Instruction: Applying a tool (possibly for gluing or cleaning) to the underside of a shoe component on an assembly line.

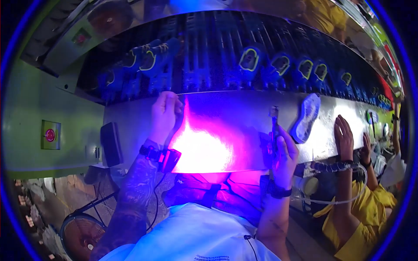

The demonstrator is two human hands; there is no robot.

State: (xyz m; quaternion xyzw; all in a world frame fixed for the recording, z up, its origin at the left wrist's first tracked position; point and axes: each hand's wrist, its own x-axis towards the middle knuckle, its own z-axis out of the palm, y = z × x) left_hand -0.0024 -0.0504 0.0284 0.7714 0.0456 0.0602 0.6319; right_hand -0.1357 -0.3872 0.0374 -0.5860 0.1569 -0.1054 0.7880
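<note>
My left hand [165,111] is over the far left of the metal worktop, its fingers curled together. Whether anything is inside them I cannot make out. Strapped to that wrist is a small box [170,160] lit red, with a cable hanging from it. My right hand [286,151] is closed around a slim dark tool [274,130], held upright with a paler squared head at the top; its exact kind is unclear. To the right of this hand lies a pale shoe sole [306,118], slanted on the worktop. Between my hands a pink-white glare washes out the surface.
Behind the worktop [248,113] runs a dark roller conveyor carrying several blue shoes [249,61] with yellow-green collars. A dark block [112,144] leans by the green machine wall [26,100]. At right, a co-worker's hands [344,134] reach over the worktop. A fan [82,237] stands lower left.
</note>
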